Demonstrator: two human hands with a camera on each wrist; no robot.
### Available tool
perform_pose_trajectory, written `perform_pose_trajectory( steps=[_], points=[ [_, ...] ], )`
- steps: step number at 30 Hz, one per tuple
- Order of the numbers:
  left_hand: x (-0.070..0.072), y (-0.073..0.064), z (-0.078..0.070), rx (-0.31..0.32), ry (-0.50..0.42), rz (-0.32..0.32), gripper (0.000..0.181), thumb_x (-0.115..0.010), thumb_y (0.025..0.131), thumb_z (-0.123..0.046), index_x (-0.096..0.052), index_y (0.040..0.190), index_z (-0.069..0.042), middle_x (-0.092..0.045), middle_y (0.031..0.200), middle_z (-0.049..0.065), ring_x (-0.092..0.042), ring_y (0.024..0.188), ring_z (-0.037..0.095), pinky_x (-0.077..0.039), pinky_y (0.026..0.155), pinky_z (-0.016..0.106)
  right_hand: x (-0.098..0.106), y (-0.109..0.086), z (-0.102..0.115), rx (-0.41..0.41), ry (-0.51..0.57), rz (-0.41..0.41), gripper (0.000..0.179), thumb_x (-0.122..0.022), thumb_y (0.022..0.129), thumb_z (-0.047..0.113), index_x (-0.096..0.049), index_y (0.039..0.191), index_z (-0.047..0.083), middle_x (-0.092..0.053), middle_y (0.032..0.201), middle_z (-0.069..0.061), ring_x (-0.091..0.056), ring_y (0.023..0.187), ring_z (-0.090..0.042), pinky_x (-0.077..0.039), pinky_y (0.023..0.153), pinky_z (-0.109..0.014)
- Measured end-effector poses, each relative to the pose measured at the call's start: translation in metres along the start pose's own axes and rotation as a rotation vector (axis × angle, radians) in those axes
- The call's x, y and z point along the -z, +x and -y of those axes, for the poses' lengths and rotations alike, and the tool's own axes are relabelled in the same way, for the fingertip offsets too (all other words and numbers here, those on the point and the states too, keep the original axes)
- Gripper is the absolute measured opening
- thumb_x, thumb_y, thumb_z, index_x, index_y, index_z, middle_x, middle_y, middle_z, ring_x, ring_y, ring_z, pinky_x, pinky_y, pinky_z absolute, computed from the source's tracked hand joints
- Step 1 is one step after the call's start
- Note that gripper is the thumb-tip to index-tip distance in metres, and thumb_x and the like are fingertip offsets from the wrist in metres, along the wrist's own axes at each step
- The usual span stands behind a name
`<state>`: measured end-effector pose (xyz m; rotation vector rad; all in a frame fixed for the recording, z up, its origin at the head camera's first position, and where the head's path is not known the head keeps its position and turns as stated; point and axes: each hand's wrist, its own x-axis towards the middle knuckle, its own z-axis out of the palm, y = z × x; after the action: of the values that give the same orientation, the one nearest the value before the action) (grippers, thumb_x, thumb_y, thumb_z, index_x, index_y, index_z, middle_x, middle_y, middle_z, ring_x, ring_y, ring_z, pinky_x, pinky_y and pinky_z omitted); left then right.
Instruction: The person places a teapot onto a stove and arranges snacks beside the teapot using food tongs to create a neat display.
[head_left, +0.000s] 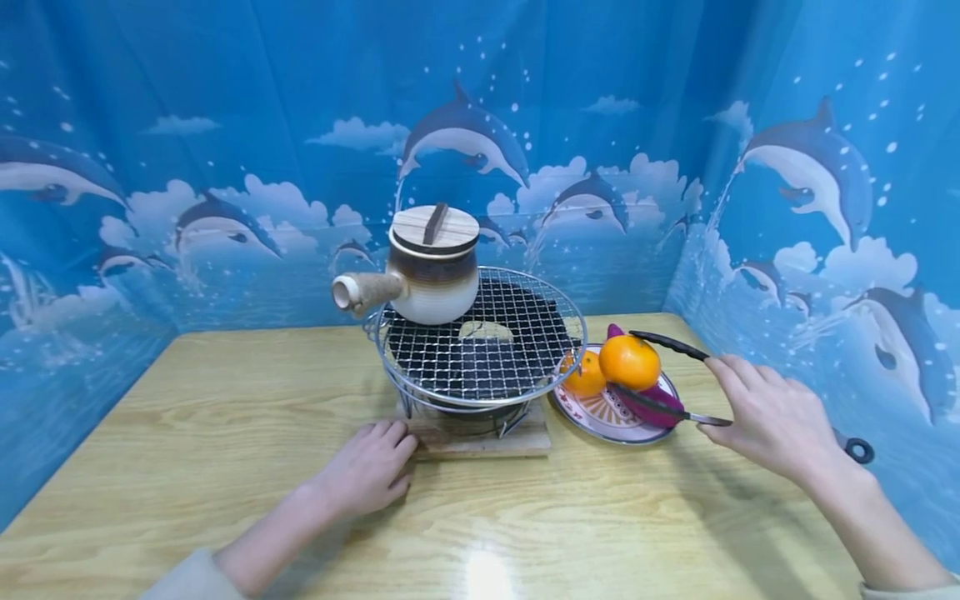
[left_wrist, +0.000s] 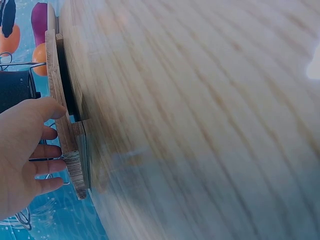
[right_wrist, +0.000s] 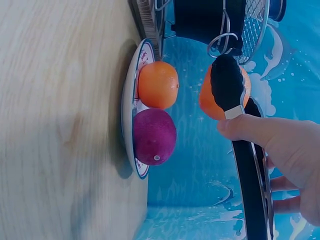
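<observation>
In the head view my right hand [head_left: 772,417] grips black-tipped metal tongs [right_wrist: 250,190]. Between the tong tips is an orange [head_left: 630,362], lifted above the plate in the right wrist view. Below it the plate [head_left: 618,437] carries a second orange [right_wrist: 158,85] and a long purple piece of produce [right_wrist: 155,136]. My left hand [head_left: 372,468] rests at the front left corner of a wooden board [head_left: 487,448], its fingertips touching the edge in the left wrist view. On the board stands a small round grill with a wire rack [head_left: 517,375].
A lidded clay pot [head_left: 435,287] with a side handle sits at the back left of the rack, its handle pointing left past the rim. The wooden table [head_left: 225,417] ends at a blue dolphin curtain [head_left: 300,167] behind and at the sides. The plate stands close beside the grill.
</observation>
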<state>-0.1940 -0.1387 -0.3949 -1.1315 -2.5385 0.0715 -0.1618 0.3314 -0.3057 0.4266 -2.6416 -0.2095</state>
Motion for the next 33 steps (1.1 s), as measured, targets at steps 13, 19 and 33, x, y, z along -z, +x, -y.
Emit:
perform_pose_trajectory(
  steps=[13,19,33],
  points=[
    [0.002,0.000,0.000,0.002,-0.008,0.016,0.028,-0.066,0.078,-0.027,-0.055,0.092,-0.006,-0.051,0.088,0.008,-0.053,0.084,0.026,-0.047,0.076,0.041,0.011,0.005,-0.004,-0.045,0.015,0.027,0.084,-0.081,0.058,0.040,-0.048,0.125,0.000,-0.050,0.118,-0.023,-0.053,0.090,-0.043,-0.043,0.061,-0.059],
    [0.002,-0.001,0.000,0.008,-0.007,0.015,0.029,-0.067,0.077,-0.028,-0.055,0.092,-0.006,-0.051,0.089,0.008,-0.053,0.085,0.026,-0.047,0.076,0.041,0.014,0.009,-0.005,-0.069,0.023,0.061,0.084,-0.081,0.060,0.038,-0.047,0.127,0.000,-0.048,0.121,-0.026,-0.052,0.092,-0.046,-0.043,0.062,-0.061],
    [-0.001,-0.003,0.000,0.010,0.005,0.006,0.029,-0.067,0.077,-0.029,-0.054,0.091,-0.007,-0.050,0.089,0.007,-0.052,0.084,0.024,-0.046,0.074,0.040,0.025,0.013,-0.009,-0.121,-0.004,0.091,0.088,-0.082,0.058,0.039,-0.044,0.128,0.000,-0.047,0.122,-0.027,-0.051,0.094,-0.046,-0.043,0.062,-0.060]
  ],
)
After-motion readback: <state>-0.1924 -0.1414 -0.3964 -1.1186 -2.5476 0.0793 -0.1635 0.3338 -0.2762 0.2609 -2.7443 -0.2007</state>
